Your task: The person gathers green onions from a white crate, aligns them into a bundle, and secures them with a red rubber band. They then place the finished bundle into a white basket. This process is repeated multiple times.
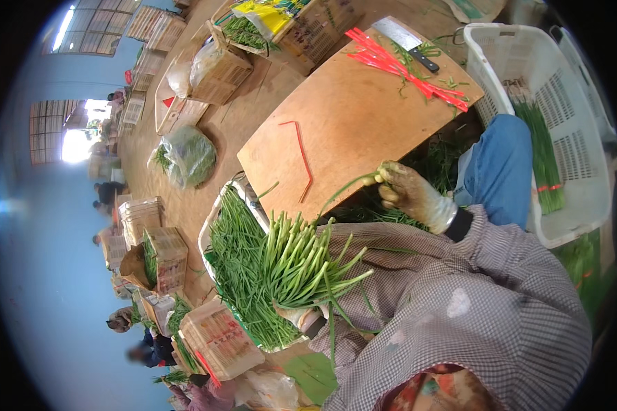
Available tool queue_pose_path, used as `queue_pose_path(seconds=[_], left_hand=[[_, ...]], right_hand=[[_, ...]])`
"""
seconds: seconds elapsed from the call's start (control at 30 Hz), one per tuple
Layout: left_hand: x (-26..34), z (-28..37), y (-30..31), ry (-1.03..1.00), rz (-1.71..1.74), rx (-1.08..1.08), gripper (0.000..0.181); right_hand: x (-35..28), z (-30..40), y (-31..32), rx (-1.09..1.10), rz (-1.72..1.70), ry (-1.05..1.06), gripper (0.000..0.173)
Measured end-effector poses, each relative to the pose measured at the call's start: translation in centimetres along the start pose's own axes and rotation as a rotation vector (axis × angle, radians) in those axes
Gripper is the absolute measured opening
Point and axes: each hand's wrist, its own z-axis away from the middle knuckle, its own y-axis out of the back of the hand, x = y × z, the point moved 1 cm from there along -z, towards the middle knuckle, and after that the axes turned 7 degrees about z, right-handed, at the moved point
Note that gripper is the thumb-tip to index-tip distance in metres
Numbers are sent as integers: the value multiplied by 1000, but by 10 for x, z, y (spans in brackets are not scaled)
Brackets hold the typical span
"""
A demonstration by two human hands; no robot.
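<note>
My left hand [299, 314], mostly hidden under leaves, holds a thick bunch of garlic chives [308, 262], its pale cut ends pointing up and toward the board. The bunch is above a white crate [204, 241] full of loose chives [239, 257]. My right hand [414, 198], in a stained glove, pinches a thin green stalk [347, 190] by the near edge of a wooden board [349, 133]. A single bent red tie strip [303, 154] lies on that board. At its far end are a pile of red strips [391, 67] and a cleaver [398, 35] with a black handle.
To the right, a white plastic crate [576, 205] holds tied chives [540, 154]. A plastic-wrapped bundle of greens [189, 156] sits on the floor at left. Stacked crates [221, 334] and other people [157, 349] line the left side. Loose greens [437, 159] lie under the board.
</note>
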Motion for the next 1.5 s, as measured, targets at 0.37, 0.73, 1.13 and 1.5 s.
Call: queue_pose_path(seconds=[0.37,0.73,1.13,1.5], left_hand=[[8,-2,-12,-31,-133,-111,56],[-3,-2,-14,-24,-91,-57,54],[3,6,-16,-50,-85,-5,50],[4,-5,6,84,496,32,45]], right_hand=[[59,-3,-100,29,543,-77,27],[-8,22,64,-127,2276,-401,62],[60,-10,-100,-185,1934,719,11],[-41,9,-82,6,1788,612,26]])
